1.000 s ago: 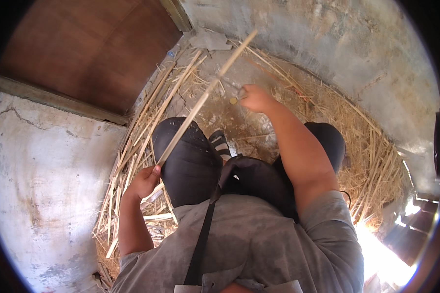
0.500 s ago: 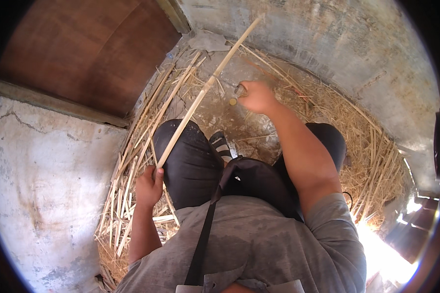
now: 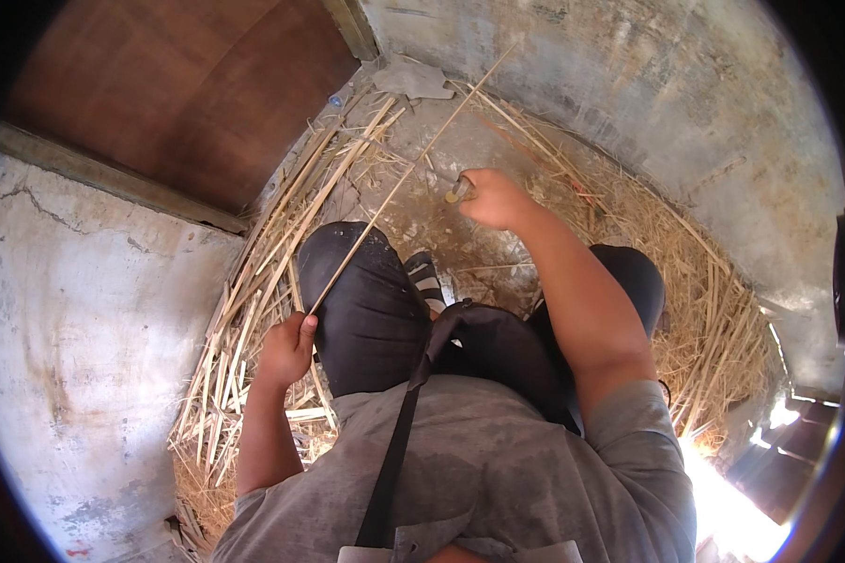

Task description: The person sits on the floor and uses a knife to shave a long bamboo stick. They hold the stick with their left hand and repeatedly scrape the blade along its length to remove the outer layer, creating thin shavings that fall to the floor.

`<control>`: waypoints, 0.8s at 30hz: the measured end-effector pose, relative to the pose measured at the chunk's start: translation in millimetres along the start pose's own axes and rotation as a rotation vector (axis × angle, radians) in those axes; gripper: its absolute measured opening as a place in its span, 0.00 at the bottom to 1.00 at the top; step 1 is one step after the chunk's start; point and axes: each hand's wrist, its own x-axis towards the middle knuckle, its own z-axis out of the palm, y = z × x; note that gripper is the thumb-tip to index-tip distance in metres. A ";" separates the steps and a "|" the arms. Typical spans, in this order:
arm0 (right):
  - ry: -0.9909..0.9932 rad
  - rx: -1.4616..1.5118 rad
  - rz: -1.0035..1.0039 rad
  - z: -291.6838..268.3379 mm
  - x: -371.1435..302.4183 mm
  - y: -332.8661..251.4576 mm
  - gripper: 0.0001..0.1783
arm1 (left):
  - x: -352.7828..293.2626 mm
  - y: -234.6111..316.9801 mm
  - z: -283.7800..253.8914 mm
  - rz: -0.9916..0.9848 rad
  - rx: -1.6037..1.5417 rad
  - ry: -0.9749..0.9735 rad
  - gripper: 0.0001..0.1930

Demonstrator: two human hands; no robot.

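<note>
On your far left is a stained wall (image 3: 94, 375) with a crack, and its edge fades into the black rim of the view. Above it is a big brown board (image 3: 188, 103), with its top cut off. Next comes a messy heap of pale sticks (image 3: 296, 235) on the floor; your arm and leg cover part of it. Your left hand (image 3: 288, 352) is beside your left knee (image 3: 352, 291), closed tight on a long thin strip (image 3: 376, 218). Your thumb shows on top, but most of your other fingers are hard to see, and the low end of the strip is hidden in your hand. The strip slants up over your knee and away to the right, and its far tip gets so thin that it is hard to make out. Between your knees you can see part of a sandal (image 3: 425, 280); the rest is hidden under a black bag (image 3: 488, 328). Your right hand (image 3: 496, 199) is curled shut around a small object (image 3: 453, 195). Only a bit of it pokes out, so you can't tell what it is, or if it touches the strip. Your right arm hides part of your right knee (image 3: 629, 281). Past that lies a pile of straw (image 3: 714, 319) along the other wall (image 3: 704, 103). At the low right, bright light (image 3: 737, 497) washes everything out.
</note>
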 end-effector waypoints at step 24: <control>-0.048 -0.093 0.063 -1.8 9.3 6.2 0.19 | 10.4 12.3 -11.9 -0.007 0.091 -0.068 0.24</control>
